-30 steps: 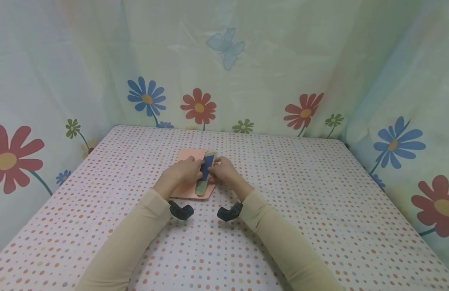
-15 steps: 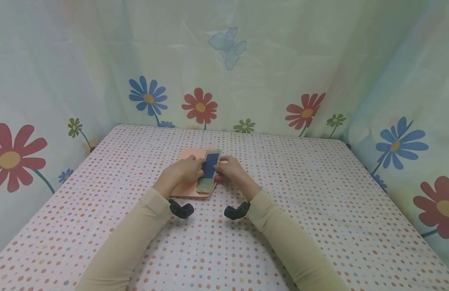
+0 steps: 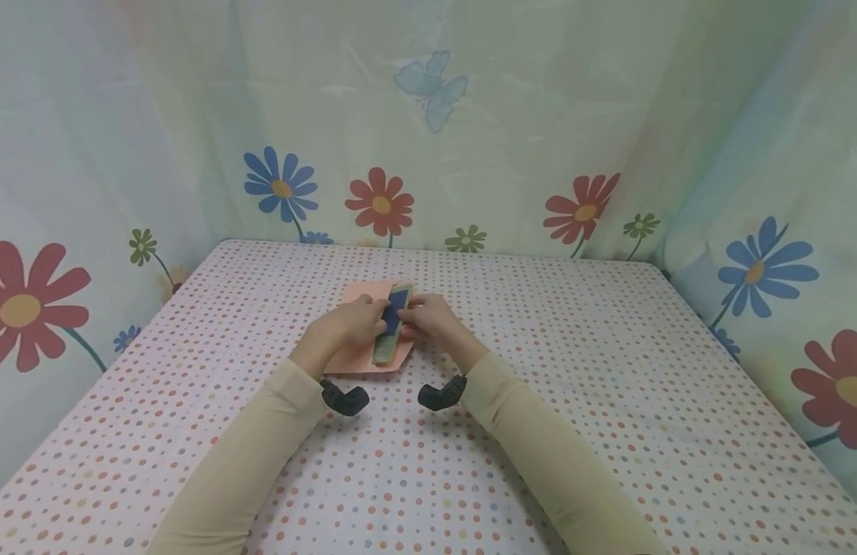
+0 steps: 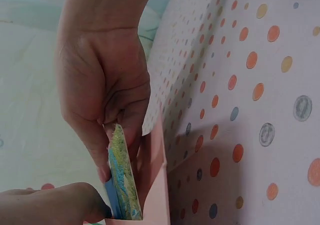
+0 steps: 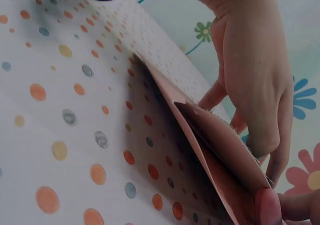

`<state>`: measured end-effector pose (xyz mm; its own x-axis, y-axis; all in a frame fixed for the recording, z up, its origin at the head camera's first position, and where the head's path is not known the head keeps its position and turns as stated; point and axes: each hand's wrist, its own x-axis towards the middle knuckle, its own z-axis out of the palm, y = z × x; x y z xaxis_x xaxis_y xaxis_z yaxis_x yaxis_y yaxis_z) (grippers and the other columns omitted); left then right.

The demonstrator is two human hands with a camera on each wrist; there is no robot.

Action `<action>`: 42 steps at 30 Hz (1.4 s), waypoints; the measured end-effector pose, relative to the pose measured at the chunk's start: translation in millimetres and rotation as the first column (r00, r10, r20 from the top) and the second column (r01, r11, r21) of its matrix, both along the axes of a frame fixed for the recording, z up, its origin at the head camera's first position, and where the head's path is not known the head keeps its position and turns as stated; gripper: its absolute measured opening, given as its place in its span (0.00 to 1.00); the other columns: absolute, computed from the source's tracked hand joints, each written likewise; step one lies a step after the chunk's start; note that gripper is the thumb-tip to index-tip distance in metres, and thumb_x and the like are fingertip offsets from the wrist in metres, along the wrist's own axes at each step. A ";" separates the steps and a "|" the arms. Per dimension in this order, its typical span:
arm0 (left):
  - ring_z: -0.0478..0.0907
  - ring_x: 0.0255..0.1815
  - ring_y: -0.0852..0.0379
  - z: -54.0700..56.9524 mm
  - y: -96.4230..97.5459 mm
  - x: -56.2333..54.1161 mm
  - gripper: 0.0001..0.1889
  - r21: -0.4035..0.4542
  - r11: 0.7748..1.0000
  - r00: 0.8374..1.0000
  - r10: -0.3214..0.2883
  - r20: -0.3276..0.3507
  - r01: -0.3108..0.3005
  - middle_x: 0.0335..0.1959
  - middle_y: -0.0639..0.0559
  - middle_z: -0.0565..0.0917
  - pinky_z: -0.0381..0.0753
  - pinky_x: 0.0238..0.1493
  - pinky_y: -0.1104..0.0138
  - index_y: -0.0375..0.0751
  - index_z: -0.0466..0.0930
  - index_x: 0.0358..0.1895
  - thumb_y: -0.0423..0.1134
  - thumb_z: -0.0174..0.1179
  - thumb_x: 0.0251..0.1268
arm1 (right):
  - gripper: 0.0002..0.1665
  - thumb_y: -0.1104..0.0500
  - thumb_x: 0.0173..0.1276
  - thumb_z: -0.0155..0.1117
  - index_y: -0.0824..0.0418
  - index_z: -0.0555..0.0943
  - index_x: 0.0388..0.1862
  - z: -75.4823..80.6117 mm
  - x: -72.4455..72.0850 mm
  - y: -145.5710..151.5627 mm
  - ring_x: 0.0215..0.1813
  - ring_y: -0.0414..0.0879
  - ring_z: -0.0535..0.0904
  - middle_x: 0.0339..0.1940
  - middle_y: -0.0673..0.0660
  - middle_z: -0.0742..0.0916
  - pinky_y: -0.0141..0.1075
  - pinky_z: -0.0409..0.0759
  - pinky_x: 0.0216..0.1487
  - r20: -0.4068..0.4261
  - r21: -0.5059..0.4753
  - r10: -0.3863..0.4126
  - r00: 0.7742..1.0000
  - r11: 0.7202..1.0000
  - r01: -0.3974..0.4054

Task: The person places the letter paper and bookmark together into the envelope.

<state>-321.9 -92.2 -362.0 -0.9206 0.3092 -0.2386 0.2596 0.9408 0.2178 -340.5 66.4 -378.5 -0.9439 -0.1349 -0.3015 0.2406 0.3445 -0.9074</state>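
A flat, rough-edged piece, blue in the middle and green at its end, stands tilted over a folded pink card or envelope. My left hand lies over the pink sheet. Its thumb presses the blue face, and its curled fingers hold the piece from the left. From the other side my right hand pinches the piece's right edge between thumb and fingers. In the left wrist view the green-blue side shows beside a pink fold. The right wrist view shows a gap between the pink layers; what lies inside is hidden.
A dotted cloth covers the table. Flower-printed curtains enclose its back and sides. Black wrist devices sit under both cuffs, near the pink sheet's front edge.
My right hand moved a little right with the piece's edge, then came back left. The blue face turned wider toward the head camera and narrowed again. My left hand stayed nearly in place.
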 end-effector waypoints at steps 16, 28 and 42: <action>0.62 0.71 0.43 -0.6 -4.3 -1.2 0.29 0.004 1.000 1.000 -0.027 0.008 0.027 0.73 0.39 0.58 0.61 0.70 0.50 0.47 0.50 0.75 0.45 0.36 0.72 | 0.25 0.60 0.70 0.57 0.65 0.71 0.64 -12.3 -14.3 3.9 0.29 0.37 0.77 0.34 0.54 0.81 0.27 0.80 0.35 0.075 -0.068 0.012 0.997 0.998 -0.007; 0.61 0.72 0.44 4.1 -9.1 2.8 0.29 0.027 0.995 0.996 -0.093 0.002 0.093 0.71 0.38 0.61 0.61 0.70 0.50 0.41 0.52 0.75 0.44 0.36 0.73 | 0.24 0.62 0.67 0.60 0.69 0.71 0.60 -16.7 -0.9 -24.3 0.26 0.39 0.82 0.43 0.60 0.84 0.30 0.83 0.35 -0.007 -0.070 -0.027 1.000 0.997 0.027; 0.61 0.72 0.44 3.5 -10.0 1.8 0.28 0.011 0.997 0.997 -0.072 0.019 0.072 0.70 0.38 0.63 0.60 0.70 0.49 0.39 0.55 0.73 0.46 0.37 0.73 | 0.22 0.67 0.71 0.49 0.65 0.74 0.63 -6.7 3.2 -24.0 0.24 0.37 0.81 0.45 0.63 0.85 0.26 0.81 0.33 0.042 -0.062 0.062 0.997 0.996 -0.060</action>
<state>-320.1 -102.2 -358.5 -0.8911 0.3769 -0.2527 0.3221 0.9176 0.2330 -337.3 42.4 -385.2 -0.9195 -0.2110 -0.3316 0.2606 0.3043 -0.9162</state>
